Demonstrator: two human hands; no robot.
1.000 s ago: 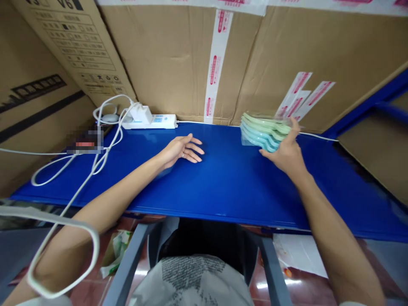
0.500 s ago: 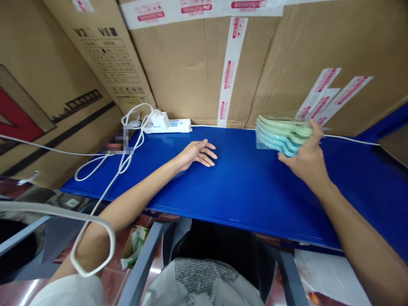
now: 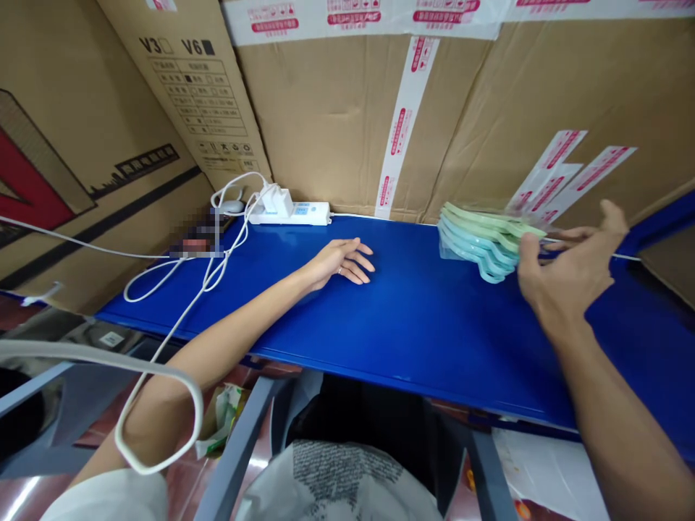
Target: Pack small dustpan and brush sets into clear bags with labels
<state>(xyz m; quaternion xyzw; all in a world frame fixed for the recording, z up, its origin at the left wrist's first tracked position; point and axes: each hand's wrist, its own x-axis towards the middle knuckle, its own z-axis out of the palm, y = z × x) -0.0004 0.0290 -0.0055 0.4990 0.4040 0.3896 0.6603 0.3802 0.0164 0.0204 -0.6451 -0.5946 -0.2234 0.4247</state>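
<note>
A stack of light green and pale blue wavy plastic pieces (image 3: 483, 239), in clear wrapping, stands on the blue tabletop (image 3: 402, 325) close to the cardboard wall. Just to its right is my right hand (image 3: 573, 268), open, with its fingers spread and pointing away from the stack. The thumb is close to the stack's right end; whether it touches I cannot tell. My left hand (image 3: 339, 264) rests near the middle of the table, palm turned sideways and fingers loosely apart, holding nothing. A ring shows on one of its fingers.
Cardboard panels (image 3: 337, 123) with printed tape close off the back and left. A white power strip (image 3: 304, 213) with a plugged-in adapter lies at the back left, and a white cable (image 3: 179, 325) loops over the table's left side. Grey chair arms (image 3: 239, 449) flank my lap.
My right hand has let go of the wrapped stack and moved right, its fingers opening. The stack now stands alone by the cardboard. My left hand has stayed in place; the view has shifted slightly.
</note>
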